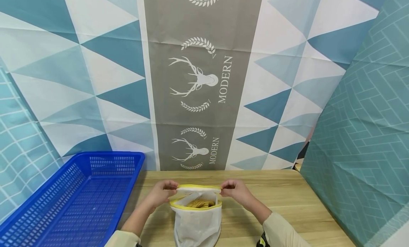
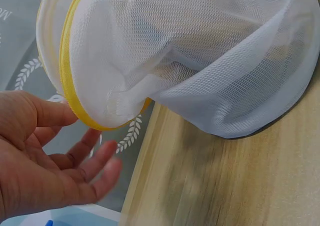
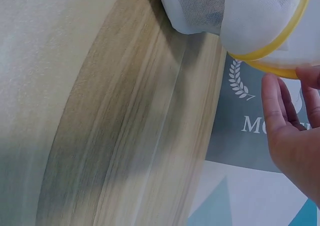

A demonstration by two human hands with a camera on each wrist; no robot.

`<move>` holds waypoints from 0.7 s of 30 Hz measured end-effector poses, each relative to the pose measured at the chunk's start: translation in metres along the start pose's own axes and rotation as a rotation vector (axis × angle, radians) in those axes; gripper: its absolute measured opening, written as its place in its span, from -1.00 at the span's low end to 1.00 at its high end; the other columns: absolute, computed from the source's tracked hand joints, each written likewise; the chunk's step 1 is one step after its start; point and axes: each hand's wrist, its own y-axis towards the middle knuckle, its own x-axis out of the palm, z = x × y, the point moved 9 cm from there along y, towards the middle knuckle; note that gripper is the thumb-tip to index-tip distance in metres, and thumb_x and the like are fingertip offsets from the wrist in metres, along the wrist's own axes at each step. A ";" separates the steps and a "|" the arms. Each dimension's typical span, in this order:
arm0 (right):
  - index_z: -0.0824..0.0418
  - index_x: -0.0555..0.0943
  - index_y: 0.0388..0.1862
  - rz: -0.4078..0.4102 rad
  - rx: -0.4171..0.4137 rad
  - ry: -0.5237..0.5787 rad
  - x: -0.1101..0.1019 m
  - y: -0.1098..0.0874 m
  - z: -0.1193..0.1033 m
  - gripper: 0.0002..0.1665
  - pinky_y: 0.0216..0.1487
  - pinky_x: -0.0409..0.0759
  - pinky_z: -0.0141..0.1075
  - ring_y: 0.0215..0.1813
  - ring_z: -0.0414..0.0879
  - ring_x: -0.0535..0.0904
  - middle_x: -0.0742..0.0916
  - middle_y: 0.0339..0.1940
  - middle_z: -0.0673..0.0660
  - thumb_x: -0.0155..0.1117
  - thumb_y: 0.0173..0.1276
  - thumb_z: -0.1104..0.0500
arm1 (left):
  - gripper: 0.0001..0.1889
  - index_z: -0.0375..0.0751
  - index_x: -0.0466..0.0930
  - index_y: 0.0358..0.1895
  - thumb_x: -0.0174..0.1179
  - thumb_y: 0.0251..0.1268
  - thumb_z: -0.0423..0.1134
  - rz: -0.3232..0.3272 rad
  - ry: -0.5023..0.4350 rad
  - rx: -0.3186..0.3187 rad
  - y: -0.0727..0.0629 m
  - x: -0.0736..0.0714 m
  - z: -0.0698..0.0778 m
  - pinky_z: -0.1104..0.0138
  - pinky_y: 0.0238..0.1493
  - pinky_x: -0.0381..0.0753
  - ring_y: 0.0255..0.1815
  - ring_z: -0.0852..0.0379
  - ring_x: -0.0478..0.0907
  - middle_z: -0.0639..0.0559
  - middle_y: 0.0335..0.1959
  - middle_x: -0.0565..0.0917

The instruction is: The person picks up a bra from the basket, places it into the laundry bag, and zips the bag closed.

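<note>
A white mesh laundry bag (image 1: 198, 225) with yellow zip edging stands on the wooden table, its top flap (image 1: 199, 189) raised and its mouth partly open. Yellow-brown contents (image 1: 201, 204) show inside; what they are is too small to make out. On the left side, my left hand (image 1: 159, 193) pinches the flap's edge; in the left wrist view its thumb is on the yellow zip (image 2: 70, 93) and the other fingers spread below. My right hand (image 1: 238, 193) pinches the flap's right end between thumb and fingers, also seen in the right wrist view by the yellow rim (image 3: 280, 72).
A large blue plastic basket (image 1: 86, 204) lies left of the bag, near my left forearm. The wooden table (image 1: 271, 190) extends to the right. A patterned cloth (image 1: 198, 108) with deer heads hangs behind it, and a green cloth (image 1: 361, 133) hangs at the right.
</note>
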 end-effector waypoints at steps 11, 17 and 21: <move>0.37 0.63 -0.26 -0.020 -0.064 -0.131 0.005 -0.009 -0.005 -0.87 -0.26 0.58 -0.46 -0.26 -0.18 0.57 0.69 -0.24 0.18 0.26 0.20 0.36 | -0.81 -0.38 0.59 -0.19 0.13 0.11 -0.54 0.028 0.022 0.031 -0.010 -0.001 -0.001 0.21 -0.16 0.57 -0.20 0.09 0.55 -0.08 -0.26 0.64; 0.37 0.63 -0.28 -0.022 -0.077 -0.168 0.006 -0.013 -0.008 -0.90 -0.28 0.55 -0.48 -0.26 -0.17 0.55 0.68 -0.23 0.23 0.22 0.23 0.38 | -0.75 -0.39 0.54 -0.06 0.02 0.21 -0.48 -0.022 -0.021 -0.050 -0.014 0.003 -0.006 0.08 -0.23 0.60 -0.10 -0.04 0.55 -0.20 -0.10 0.60; 0.40 0.63 -0.28 -0.027 -0.094 -0.177 0.007 -0.014 -0.009 -0.89 -0.29 0.55 -0.47 -0.27 -0.17 0.55 0.67 -0.22 0.29 0.20 0.22 0.41 | -0.65 -0.45 0.39 0.13 -0.08 0.38 -0.30 -0.064 -0.070 -0.143 -0.016 0.010 -0.014 -0.02 -0.27 0.63 -0.12 -0.13 0.57 -0.37 0.03 0.48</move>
